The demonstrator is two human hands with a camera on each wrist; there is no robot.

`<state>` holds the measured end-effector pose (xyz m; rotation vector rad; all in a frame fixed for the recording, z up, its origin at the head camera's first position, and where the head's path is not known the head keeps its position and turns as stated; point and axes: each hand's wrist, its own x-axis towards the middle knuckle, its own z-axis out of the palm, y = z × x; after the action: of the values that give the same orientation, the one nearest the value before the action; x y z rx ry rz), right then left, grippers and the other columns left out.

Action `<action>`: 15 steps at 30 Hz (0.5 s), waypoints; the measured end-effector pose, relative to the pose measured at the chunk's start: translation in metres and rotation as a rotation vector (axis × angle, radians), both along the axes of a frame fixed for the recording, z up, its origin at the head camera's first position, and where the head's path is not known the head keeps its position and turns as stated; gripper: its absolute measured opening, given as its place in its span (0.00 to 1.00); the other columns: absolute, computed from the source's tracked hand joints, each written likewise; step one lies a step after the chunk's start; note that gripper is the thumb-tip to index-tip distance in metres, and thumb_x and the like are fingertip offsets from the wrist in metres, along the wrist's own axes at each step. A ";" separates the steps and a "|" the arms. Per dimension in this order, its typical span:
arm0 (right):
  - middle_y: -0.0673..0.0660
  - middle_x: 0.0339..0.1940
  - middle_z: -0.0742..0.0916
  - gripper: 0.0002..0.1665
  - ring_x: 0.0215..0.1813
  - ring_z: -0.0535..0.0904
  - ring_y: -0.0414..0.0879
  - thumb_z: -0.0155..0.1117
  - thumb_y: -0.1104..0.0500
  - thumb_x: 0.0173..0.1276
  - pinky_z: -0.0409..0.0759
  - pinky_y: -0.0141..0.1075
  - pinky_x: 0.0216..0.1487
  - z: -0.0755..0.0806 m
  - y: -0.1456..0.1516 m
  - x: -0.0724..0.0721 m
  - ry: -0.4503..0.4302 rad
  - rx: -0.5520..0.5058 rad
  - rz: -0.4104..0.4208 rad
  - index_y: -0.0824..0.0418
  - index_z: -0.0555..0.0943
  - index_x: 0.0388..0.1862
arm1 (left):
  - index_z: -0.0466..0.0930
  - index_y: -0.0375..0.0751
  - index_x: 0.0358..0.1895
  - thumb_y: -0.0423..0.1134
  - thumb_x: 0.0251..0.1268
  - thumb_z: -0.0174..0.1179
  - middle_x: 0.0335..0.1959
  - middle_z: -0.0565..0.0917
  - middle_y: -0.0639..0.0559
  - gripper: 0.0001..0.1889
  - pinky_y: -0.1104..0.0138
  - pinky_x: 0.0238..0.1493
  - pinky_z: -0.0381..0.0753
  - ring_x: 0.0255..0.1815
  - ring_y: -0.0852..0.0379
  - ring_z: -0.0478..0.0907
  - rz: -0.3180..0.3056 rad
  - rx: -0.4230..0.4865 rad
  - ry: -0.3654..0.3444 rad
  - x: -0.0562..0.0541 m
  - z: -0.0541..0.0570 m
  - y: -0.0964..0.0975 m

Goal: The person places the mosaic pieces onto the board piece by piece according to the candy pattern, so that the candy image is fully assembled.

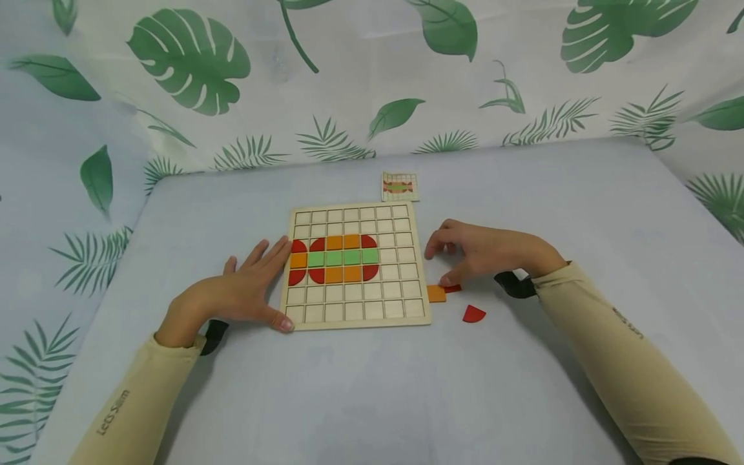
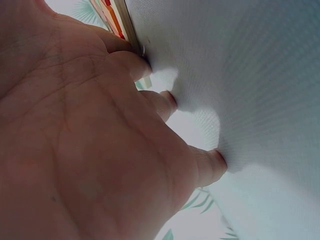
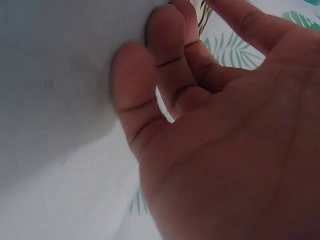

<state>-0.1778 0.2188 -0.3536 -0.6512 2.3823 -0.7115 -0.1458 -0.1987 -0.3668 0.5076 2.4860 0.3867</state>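
Note:
A wooden grid board [image 1: 360, 324] lies on the table, with red quarter-round, orange square and green square tiles set in its left and middle cells. My left hand [image 1: 238, 294] rests along its left edge, fingers spread and thumb at the lower left corner. Just right of the board, the thumb of my right hand [image 1: 479, 252] touches a partly hidden red piece [image 1: 453, 289]; the other fingers are bent and apart from it. Beside that piece lies an orange square tile [image 1: 436, 294]. A loose red quarter-round tile [image 1: 473, 314] is nearer to me.
Behind the board's top edge lies a small pattern card [image 1: 400, 187] with a printed grid and coloured design. A pale cloth covers the table [image 1: 349, 400]. At the back hangs a leaf-print curtain [image 1: 349, 77].

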 end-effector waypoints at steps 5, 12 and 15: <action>0.56 0.58 0.75 0.29 0.63 0.69 0.54 0.82 0.54 0.64 0.72 0.51 0.63 0.003 0.002 0.000 -0.025 0.042 0.026 0.51 0.80 0.62 | 0.31 0.40 0.89 0.66 0.49 0.81 0.90 0.32 0.41 0.78 0.23 0.73 0.31 0.87 0.32 0.26 0.000 0.013 -0.001 0.002 0.002 0.001; 0.56 0.57 0.76 0.28 0.62 0.70 0.55 0.80 0.60 0.64 0.74 0.51 0.62 0.002 0.004 0.000 -0.016 0.024 0.030 0.54 0.79 0.61 | 0.31 0.40 0.89 0.66 0.48 0.81 0.90 0.33 0.41 0.78 0.23 0.74 0.31 0.87 0.32 0.26 0.004 0.007 0.001 0.002 0.001 0.001; 0.55 0.54 0.78 0.22 0.60 0.72 0.55 0.77 0.61 0.67 0.74 0.50 0.61 -0.001 0.005 -0.003 0.013 -0.005 0.016 0.55 0.81 0.57 | 0.32 0.40 0.89 0.66 0.47 0.81 0.90 0.33 0.41 0.78 0.23 0.74 0.31 0.87 0.32 0.26 0.004 -0.004 0.008 0.001 0.001 0.001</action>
<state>-0.1805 0.2241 -0.3544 -0.6785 2.3851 -0.7088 -0.1446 -0.1975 -0.3662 0.5042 2.4953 0.3823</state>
